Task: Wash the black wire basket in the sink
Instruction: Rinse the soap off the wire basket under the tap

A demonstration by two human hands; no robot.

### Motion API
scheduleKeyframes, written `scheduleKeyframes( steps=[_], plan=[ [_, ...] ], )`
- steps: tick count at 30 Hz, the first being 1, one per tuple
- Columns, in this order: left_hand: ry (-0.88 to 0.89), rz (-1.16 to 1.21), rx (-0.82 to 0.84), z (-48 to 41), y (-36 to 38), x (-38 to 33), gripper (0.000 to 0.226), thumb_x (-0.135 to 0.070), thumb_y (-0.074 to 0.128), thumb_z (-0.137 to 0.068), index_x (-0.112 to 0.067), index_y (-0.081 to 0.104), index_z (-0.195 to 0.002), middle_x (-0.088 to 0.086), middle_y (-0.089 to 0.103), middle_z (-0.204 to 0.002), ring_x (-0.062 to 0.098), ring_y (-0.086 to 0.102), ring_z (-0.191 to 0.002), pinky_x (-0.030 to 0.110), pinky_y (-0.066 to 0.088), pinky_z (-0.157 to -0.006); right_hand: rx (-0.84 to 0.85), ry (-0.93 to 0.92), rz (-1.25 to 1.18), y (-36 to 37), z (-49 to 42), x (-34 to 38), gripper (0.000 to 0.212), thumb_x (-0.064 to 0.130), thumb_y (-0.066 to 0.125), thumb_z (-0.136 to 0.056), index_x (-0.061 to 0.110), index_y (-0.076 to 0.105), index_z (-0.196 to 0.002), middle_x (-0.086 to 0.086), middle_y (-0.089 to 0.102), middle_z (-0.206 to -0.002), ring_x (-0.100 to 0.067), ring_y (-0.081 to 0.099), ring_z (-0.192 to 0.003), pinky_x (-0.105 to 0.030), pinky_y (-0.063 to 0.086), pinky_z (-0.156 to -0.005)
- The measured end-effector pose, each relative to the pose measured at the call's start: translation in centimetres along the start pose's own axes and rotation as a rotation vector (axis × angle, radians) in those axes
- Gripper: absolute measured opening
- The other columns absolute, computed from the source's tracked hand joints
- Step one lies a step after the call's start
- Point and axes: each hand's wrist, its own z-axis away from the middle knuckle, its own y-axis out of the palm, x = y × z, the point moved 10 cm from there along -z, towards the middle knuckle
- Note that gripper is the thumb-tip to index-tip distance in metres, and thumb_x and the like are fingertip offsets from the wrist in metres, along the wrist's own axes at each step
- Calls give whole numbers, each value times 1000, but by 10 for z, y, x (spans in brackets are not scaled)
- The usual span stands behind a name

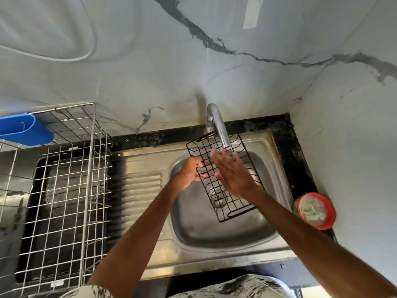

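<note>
Black wire basket (228, 208) hangs tilted over the sink (214, 235), under the tap (219, 127); left hand (189, 172) grips its edge; right hand (235, 174), fingers straight, seemingly rubs the mesh; scrubbing step; next, probably turn it to reach the other face.

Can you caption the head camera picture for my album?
Left hand grips the black wire basket over the sink, right hand flat against it.

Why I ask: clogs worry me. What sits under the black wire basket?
Through the black wire basket the round metal drain strainer shows in the stainless steel sink. The right hand hides what lies beneath the basket's middle.
</note>
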Motion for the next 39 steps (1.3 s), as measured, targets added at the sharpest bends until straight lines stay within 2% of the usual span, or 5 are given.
scheduleKeyframes(
  steps=[8,13,26,32,39],
  plan=[
    [10,-81,12,1,8,-18,20,-5,40,-91,-5,60,-92,23,68,-113,38,69,-98,53,57,-94,42,-112,163,15,-6,19,71,49,20,-106,14,-12,-160,-8,-16,-168,-26,-13,-155,-53,3,-125],
    [8,-99,62,-4,24,-21,32,-1,37,-97,0,61,-119,22,67,-114,31,66,-91,38,55,-79,-74,344,50,2,-8,-27,73,54,20,-106,10,1,-161,-17,1,-168,-34,-11,-154,-58,1,-124],
    [190,9,-94,-20,-4,-34,38,-21,46,-79,0,70,-100,21,74,-104,40,71,-100,52,60,-87,29,15,52,34,18,28,80,48,33,-103,10,-9,-160,-11,-19,-167,-32,-12,-155,-54,9,-125],
    [215,42,-81,-14,-10,-35,32,-1,37,-94,12,61,-110,26,68,-116,43,68,-107,46,62,-80,-215,420,-1047,-13,14,-11,30,28,49,-106,16,67,-126,-5,63,-137,8,63,-106,-27,58,-92],
    [299,-52,-131,-16,-5,-45,41,-30,46,-71,-2,67,-92,28,71,-104,45,70,-97,61,59,-86,-305,762,-1940,10,-8,-20,67,47,22,-109,-6,57,-132,-23,69,-122,-35,67,-114,-43,51,-97]
  ],
)
